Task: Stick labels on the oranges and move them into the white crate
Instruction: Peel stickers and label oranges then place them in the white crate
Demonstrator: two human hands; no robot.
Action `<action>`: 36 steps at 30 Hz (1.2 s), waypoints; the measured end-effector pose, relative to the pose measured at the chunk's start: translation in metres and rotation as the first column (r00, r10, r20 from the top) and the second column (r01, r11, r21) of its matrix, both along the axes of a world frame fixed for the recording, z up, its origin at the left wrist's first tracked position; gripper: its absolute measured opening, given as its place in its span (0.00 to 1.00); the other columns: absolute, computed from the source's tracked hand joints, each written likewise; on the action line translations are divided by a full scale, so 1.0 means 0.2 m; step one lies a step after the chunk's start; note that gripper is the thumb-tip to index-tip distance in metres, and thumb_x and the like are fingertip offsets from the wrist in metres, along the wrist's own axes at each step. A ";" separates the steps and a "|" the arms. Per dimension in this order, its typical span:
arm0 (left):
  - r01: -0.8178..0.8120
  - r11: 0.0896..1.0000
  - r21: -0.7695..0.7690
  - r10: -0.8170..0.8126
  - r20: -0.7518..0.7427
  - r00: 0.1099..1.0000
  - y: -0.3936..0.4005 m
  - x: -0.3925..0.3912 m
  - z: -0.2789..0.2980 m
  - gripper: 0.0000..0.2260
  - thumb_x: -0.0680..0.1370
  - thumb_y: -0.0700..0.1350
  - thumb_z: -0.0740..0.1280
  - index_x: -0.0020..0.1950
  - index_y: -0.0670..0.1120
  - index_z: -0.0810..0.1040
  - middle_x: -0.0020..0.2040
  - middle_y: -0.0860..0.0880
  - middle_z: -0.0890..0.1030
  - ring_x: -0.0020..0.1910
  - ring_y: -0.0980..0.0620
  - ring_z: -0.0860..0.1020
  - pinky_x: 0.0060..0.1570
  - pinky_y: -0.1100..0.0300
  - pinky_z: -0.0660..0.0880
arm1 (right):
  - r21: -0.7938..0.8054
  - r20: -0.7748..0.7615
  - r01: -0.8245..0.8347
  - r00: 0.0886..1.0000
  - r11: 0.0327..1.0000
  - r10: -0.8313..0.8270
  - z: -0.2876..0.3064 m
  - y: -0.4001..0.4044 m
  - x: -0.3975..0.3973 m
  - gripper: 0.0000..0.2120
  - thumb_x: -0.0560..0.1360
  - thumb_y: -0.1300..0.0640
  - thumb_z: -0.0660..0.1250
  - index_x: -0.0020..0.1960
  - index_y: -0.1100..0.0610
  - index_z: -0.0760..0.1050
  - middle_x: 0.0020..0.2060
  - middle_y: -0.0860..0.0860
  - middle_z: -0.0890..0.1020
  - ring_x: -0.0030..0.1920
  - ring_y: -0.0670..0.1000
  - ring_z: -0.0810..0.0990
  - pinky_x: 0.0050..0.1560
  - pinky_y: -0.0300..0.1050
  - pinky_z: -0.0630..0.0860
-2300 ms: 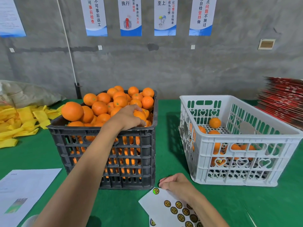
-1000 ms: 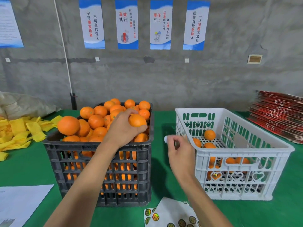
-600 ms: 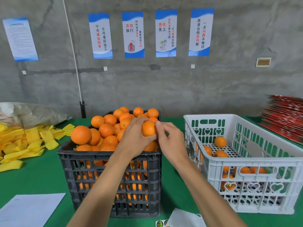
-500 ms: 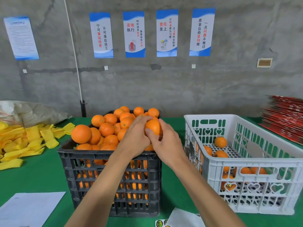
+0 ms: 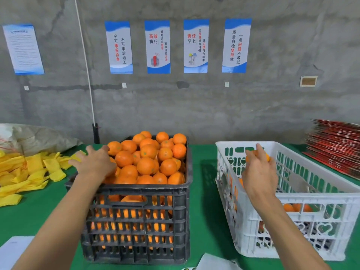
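A black crate point(image 5: 136, 221) heaped with oranges point(image 5: 148, 156) stands at the centre of the green table. My left hand point(image 5: 93, 162) rests with spread fingers on the oranges at the crate's left side. To the right stands the white crate point(image 5: 292, 227) with a few oranges on its floor. My right hand point(image 5: 259, 168) holds one orange point(image 5: 267, 157) above the white crate's near left part; the hand hides most of it. The corner of the label sheet point(image 5: 212, 263) shows at the bottom edge.
Yellow foam sleeves point(image 5: 29, 172) lie in a pile on the left, with a grey sack point(image 5: 39, 137) behind them. A stack of red cartons point(image 5: 337, 145) sits at the far right. A white paper point(image 5: 13, 250) lies at bottom left. A concrete wall is close behind the table.
Both hands were on one orange over the black crate. My right hand has carried that orange right, over the white crate. My left hand has moved left onto the pile.
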State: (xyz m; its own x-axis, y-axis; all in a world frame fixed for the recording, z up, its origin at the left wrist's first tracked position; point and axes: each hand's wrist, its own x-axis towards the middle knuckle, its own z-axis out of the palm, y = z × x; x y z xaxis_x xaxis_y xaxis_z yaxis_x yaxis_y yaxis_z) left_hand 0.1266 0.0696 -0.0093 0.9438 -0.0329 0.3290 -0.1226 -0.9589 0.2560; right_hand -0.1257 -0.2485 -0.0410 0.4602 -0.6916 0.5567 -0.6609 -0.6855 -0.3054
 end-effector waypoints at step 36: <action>0.502 0.748 -0.435 -0.594 -0.101 0.798 -0.47 -0.34 -0.10 0.05 0.75 0.46 0.75 0.49 0.50 0.82 0.44 0.53 0.78 0.48 0.50 0.77 0.38 0.59 0.71 | 0.544 0.121 -0.747 0.520 0.382 0.846 -1.09 0.39 -0.19 0.17 0.73 0.33 0.71 0.56 0.41 0.85 0.54 0.38 0.75 0.50 0.46 0.72 0.47 0.33 0.69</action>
State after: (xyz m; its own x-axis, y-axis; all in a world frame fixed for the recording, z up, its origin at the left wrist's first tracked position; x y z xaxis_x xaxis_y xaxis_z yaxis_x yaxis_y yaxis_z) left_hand 0.0579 -0.0243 -0.0301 0.8465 -0.4876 0.2136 -0.4936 -0.5686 0.6581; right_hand -0.1631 -0.1709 -0.2593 0.9865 -0.0827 0.1415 0.0420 -0.7068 -0.7061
